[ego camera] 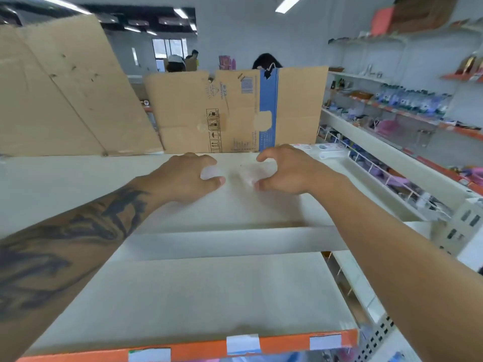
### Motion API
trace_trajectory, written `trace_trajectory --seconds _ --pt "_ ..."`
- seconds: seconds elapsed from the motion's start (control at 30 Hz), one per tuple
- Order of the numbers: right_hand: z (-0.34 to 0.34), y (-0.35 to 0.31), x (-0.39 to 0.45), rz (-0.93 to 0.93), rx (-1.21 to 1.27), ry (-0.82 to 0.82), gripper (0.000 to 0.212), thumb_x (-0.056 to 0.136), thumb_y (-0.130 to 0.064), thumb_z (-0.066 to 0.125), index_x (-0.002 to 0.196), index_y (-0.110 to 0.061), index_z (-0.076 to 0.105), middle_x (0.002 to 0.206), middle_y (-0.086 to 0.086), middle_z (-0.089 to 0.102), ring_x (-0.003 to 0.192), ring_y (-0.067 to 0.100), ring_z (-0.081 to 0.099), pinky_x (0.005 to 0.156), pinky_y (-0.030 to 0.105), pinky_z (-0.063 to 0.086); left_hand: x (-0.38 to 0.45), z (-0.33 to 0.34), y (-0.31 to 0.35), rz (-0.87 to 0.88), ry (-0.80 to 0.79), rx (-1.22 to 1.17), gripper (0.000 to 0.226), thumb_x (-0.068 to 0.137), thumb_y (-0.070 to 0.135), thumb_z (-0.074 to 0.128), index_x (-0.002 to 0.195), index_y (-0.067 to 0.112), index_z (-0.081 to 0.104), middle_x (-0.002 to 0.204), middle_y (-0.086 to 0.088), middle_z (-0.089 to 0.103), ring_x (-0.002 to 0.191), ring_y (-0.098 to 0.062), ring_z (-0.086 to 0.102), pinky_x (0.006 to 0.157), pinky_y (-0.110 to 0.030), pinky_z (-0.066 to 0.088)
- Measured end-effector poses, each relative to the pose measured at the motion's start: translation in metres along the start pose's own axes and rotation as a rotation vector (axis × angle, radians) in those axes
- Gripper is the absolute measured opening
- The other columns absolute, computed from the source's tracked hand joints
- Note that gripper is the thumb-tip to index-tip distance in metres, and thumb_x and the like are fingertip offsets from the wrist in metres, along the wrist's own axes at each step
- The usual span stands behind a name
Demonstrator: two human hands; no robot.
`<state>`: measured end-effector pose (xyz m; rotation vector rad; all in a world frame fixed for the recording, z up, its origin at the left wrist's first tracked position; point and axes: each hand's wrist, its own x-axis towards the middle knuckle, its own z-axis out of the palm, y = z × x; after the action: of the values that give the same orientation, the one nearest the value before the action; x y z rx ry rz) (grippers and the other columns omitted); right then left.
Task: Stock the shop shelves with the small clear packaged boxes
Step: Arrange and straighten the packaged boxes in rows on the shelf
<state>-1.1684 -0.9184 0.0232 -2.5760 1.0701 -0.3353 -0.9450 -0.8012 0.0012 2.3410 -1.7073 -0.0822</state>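
I'm pinching one clear box (210, 171) in my left hand (183, 178) and another box (248, 173) in my right hand (283, 169), both over the shelf (183, 283). They're nearly invisible, so I risk knocking them together.

**Print in view, none of it legible**

The flattened cardboard box (236, 111) at twelve o'clock bears handling pictograms, a barcode-like label and printed lines, all too blurred to read. The labels on the orange shelf strip (198, 347) at six o'clock look blank.

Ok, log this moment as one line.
left hand: holds clear box | right hand: holds clear box | both on top shelf | cardboard behind
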Motion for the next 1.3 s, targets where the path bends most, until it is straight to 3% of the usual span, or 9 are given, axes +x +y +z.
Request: trace_trajectory --seconds 0.17,0.27,0.37,0.47,0.7,0.87,1.0,1.2,1.3 --pt "-0.011 0.002 0.030 -0.013 0.061 -0.114 0.057 0.077 -0.048 0.085 0.127 -0.039 0.059 0.127 -0.006 0.058 0.105 0.012 0.060 0.082 0.028 0.047 0.022 -0.009 0.008 0.007 -0.031 0.132 0.076 0.083 0.088 0.038 0.146 0.046 0.041 0.144 -0.001 0.049 0.128 -0.026 0.053 0.110 -0.044 0.039" --pt "-0.022 0.001 0.048 0.036 0.051 -0.135 0.048 0.074 -0.059 0.081 0.110 -0.034 0.061 0.115 -0.006 0.064 0.083 0.012 0.066 0.066 0.028 0.050 0.037 -0.020 0.005 0.137 0.016 -0.103 0.079 0.076 0.089 0.054 0.143 0.047 0.046 0.147 0.011 0.051 0.136 -0.013 0.049 0.115 -0.038 0.037" --pt "-0.033 0.003 0.060 0.036 0.169 -0.152 0.043 0.080 -0.061 0.075 0.102 -0.026 0.065 0.095 -0.006 0.069 0.072 0.015 0.067 0.062 0.029 0.048 0.048 -0.028 0.013 0.327 -0.104 -0.459 0.062 0.083 0.049 0.079 0.140 0.035 0.058 0.141 0.020 0.059 0.134 0.003 0.050 0.115 -0.022 0.038" --pt "-0.034 0.013 0.066 0.047 0.436 -0.160 0.045 0.084 -0.060 0.071 0.101 -0.018 0.071 0.079 -0.002 0.062 0.067 0.018 0.053 0.058 0.030 0.039 0.061 -0.026 0.019 0.399 -0.129 -0.715 0.038 0.087 0.011 0.078 0.124 0.014 0.070 0.116 0.012 0.076 0.113 0.000 0.067 0.096 -0.014 0.049" --pt "-0.035 0.024 0.062 0.031 0.744 -0.110 0.044 0.091 -0.058 0.065 0.111 -0.019 0.073 0.092 0.008 0.074 0.070 0.020 0.048 0.057 0.030 0.037 0.072 -0.017 0.020 0.270 0.000 -0.924 0.037 0.083 0.039 0.078 0.112 0.018 0.075 0.104 -0.006 0.079 0.106 -0.028 0.073 0.108 -0.054 0.047" --pt "-0.032 0.018 0.061 -0.018 0.813 0.062 0.032 0.088 -0.023 0.079 0.115 -0.011 0.066 0.091 0.011 0.073 0.071 0.023 0.056 0.061 0.035 0.044 0.071 -0.017 0.020 0.223 0.007 -1.050 0.043 0.077 0.037 0.076 0.109 0.008 0.071 0.107 -0.010 0.078 0.104 -0.033 0.074 0.110 -0.054 0.047" --pt "-0.016 0.003 0.065 0.052 0.862 0.266 0.046 0.085 -0.030 0.082 0.116 -0.013 0.053 0.083 0.011 0.075 0.064 0.020 0.065 0.063 0.037 0.056 0.067 -0.013 0.022 0.163 0.041 -1.147 0.038 0.070 0.022 0.081 0.099 0.004 0.064 0.104 -0.021 0.076 0.099 -0.037 0.075 0.107 -0.052 0.051" --pt "0.000 -0.018 0.062 -0.023 0.716 0.329 0.048 0.081 -0.040 0.084 0.113 -0.017 0.058 0.084 0.001 0.075 0.079 0.022 0.073 0.070 0.048 0.062 0.061 -0.003 0.036 0.171 0.170 -1.027 0.050 0.075 0.015 0.091 0.107 -0.007 0.059 0.090 -0.011 0.079 0.091 -0.019 0.077 0.094 -0.041 0.057" --pt "0.002 -0.020 0.065 -0.020 0.694 0.342 0.053 0.076 -0.038 0.089 0.115 -0.018 0.060 0.086 -0.005 0.073 0.082 0.021 0.074 0.076 0.048 0.062 0.062 -0.001 0.037 0.227 0.211 -0.894 0.051 0.072 0.028 0.093 0.109 0.007 0.065 0.090 -0.001 0.080 0.089 -0.015 0.077 0.094 -0.045 0.059"
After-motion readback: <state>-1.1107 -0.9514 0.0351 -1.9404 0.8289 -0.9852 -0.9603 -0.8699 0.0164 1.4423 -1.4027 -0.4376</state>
